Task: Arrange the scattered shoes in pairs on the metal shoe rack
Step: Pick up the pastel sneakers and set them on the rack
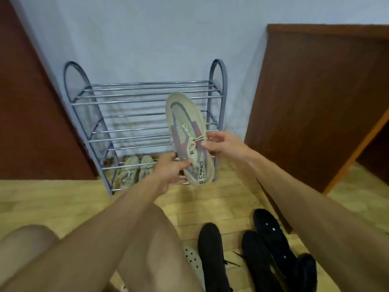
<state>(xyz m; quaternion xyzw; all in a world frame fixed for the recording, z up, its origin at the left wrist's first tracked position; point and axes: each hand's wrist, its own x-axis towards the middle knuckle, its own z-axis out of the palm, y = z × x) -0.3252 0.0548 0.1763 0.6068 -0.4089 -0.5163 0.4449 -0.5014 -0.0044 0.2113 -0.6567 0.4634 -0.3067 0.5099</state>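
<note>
- The metal shoe rack stands against a pale blue wall, between a dark brown panel on the left and a brown wooden cabinet on the right; a strip of wall shows on either side of its arched end frames.
- The top tier and the two middle tiers are bare rails, with open room along their whole width.
- On the lowest tier, at the left, a pair of beige sneakers sits side by side, toes pointing out toward the person; the rest of that tier is hidden behind the hands.
- The floor is light wood parquet, open in front of the rack.
- Near the bottom edge, three black shoes lie close together on the floor at the right, and a white perforated clog pokes out beside the person's bare knee.
- A beige-and-grey knit sneaker with red patches is held in the air in front of the rack's right half, toe up and tilted left, its upper facing the camera.
- The left hand grasps the heel end, thumb lying across the collar and fingers curled beneath.
- The right hand pinches the lace area between thumb and fingertips, the other fingers loosely bent.
</note>
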